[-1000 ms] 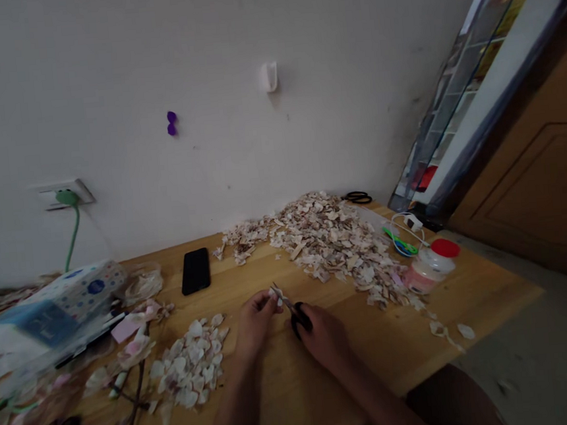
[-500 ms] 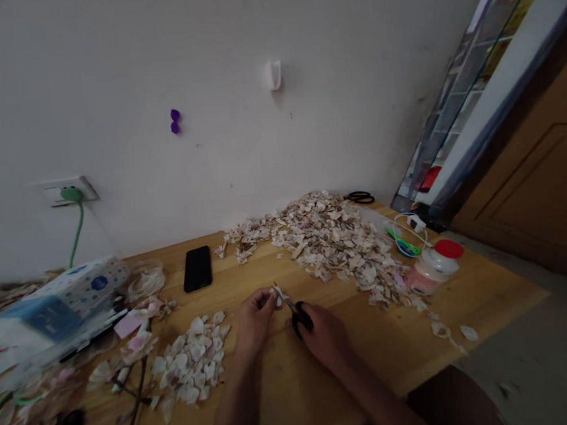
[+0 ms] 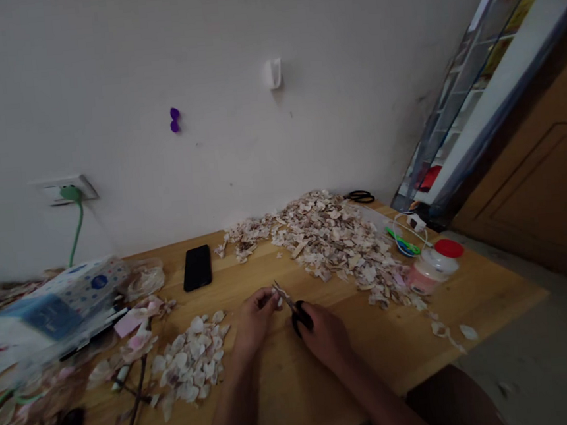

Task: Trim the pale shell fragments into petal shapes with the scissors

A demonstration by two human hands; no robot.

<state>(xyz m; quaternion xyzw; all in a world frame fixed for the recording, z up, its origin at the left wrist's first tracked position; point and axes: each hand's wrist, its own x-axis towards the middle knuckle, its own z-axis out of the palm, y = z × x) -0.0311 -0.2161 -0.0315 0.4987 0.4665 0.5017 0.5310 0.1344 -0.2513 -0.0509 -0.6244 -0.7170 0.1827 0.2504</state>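
Black-handled scissors [image 3: 299,311] in right fingers [image 3: 315,315]; left fingers [image 3: 265,298] pinch small white piece [image 3: 280,300].

I view black-handled metal scissors [image 3: 294,307] projecting from the right hand [image 3: 328,335], blades beside a small whitish flake [image 3: 279,301] pinched in the left hand [image 3: 255,317].

From the near edge of the table [image 3: 290,397], both bare forearms [image 3: 371,393] slant inward; the left hand [image 3: 257,314] pinches at its fingertips, the right hand [image 3: 327,336] curls in a grip just beside it
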